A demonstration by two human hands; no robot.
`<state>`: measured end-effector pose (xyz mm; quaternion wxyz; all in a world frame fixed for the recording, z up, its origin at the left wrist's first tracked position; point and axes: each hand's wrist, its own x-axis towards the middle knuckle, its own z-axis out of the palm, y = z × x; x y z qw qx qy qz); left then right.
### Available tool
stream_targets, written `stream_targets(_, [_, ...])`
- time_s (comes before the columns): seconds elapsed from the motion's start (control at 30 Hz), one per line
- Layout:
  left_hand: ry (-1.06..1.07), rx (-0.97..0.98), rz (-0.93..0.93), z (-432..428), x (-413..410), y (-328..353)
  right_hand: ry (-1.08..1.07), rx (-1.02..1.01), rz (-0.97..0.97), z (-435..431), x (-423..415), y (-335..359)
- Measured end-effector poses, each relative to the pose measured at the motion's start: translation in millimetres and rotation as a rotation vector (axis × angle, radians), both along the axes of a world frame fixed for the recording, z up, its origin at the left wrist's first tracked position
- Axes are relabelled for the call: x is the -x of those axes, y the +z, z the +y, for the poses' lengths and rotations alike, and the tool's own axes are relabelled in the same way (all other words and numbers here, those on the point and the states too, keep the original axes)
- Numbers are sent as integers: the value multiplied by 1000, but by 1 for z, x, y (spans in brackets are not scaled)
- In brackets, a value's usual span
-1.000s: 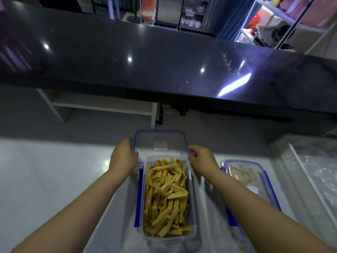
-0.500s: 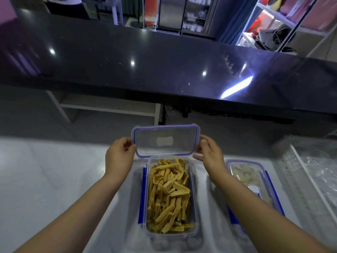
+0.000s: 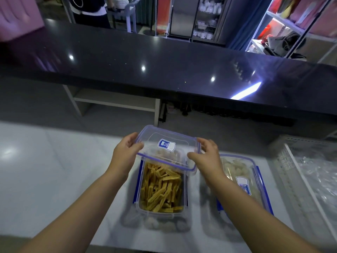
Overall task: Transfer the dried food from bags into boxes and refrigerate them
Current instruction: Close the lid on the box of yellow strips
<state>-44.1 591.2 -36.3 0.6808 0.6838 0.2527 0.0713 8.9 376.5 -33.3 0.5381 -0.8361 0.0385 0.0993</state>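
A clear plastic box [image 3: 161, 210] full of yellow dried strips [image 3: 161, 191] stands on the white counter, its blue side clips folded down. Both hands hold its clear blue-rimmed lid [image 3: 165, 146] tilted over the box's far end, label side up. My left hand [image 3: 125, 154] grips the lid's left edge and my right hand [image 3: 206, 155] grips its right edge. To the right stands a second box [image 3: 244, 179] with pale dried food and its lid on.
A white wire rack [image 3: 299, 181] with crumpled clear plastic bags [image 3: 322, 174] lies at the right. A black glossy counter [image 3: 164, 70] runs across behind. Shelves and a person stand in the background. Bare white counter [image 3: 45, 170] lies to the left.
The lid rose from behind the box, was turned over so its label faces up, and now hangs tilted over the box's far end. Both hands moved up with it.
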Motion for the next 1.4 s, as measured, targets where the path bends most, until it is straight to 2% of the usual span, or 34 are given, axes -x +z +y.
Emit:
stream_targets(0.23, [131,-133,6,-7,40,1,140,73,-75,-9,28,-7])
stream_targets(0.43, [105,-193,64,-16,60,-10,185,111,-69,-11,43,-25])
stream_targets(1.0, [85,-205,56,-1,15,-24,170,142,-91,10,-6,-24])
stream_targets(1.4, [66,-194,60,4,18,-28,177,160,-91,10,-1,-28])
